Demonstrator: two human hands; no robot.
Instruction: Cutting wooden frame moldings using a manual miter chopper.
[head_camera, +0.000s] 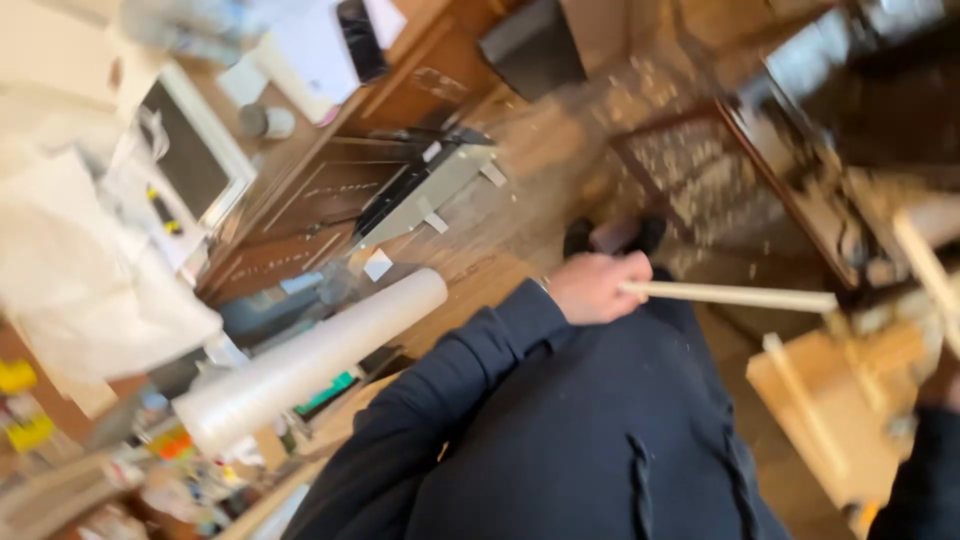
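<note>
Clearly one pale wooden strip (735, 296) is in hand: the left hand (592, 288) is closed in a fist around its near end, and the strip runs out level to the right, over the person's dark trousers and toward a light wooden frame (835, 400) standing on the floor. The right hand (940, 385) shows only as a blurred bit at the right edge above a dark sleeve, and I cannot tell whether it is open or closed or has hold of anything. Two dark shoes (612, 236) stand just beyond the left hand on a floor (560, 160) strewn with wood shavings. Farther left, one white roll (310, 362) lies slantwise, near a dark wooden cabinet (320, 200) and one white-framed panel (195, 150).
</note>
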